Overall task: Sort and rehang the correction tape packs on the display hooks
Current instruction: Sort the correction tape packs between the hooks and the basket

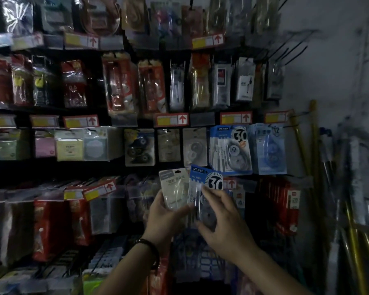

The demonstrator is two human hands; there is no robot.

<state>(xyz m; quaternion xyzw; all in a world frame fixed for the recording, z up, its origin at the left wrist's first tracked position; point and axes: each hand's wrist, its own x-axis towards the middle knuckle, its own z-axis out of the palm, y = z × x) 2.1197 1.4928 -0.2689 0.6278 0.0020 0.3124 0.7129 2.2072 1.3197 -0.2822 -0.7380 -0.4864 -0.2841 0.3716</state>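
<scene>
My left hand (163,220) holds a grey-white correction tape pack (173,188) upright in front of the display. Beside it is a blue pack marked "30" (209,179); my right hand (224,222) pinches this pack from the right, with the fingers curled round its lower blister. The two packs overlap at their edges. Just above, a bunch of matching blue "30" packs (230,150) hangs on a hook. A row of light blue "12" packs (266,152) hangs to its right, and pale tape packs (194,145) hang to its left.
Rows of packaged stationery fill the dark hook wall, with red-and-yellow price tags (172,119) along the rails. Bare hooks (296,43) stick out at the upper right. Yellow poles (313,158) lean against the grey wall on the right. Red packs (283,201) hang low on the right.
</scene>
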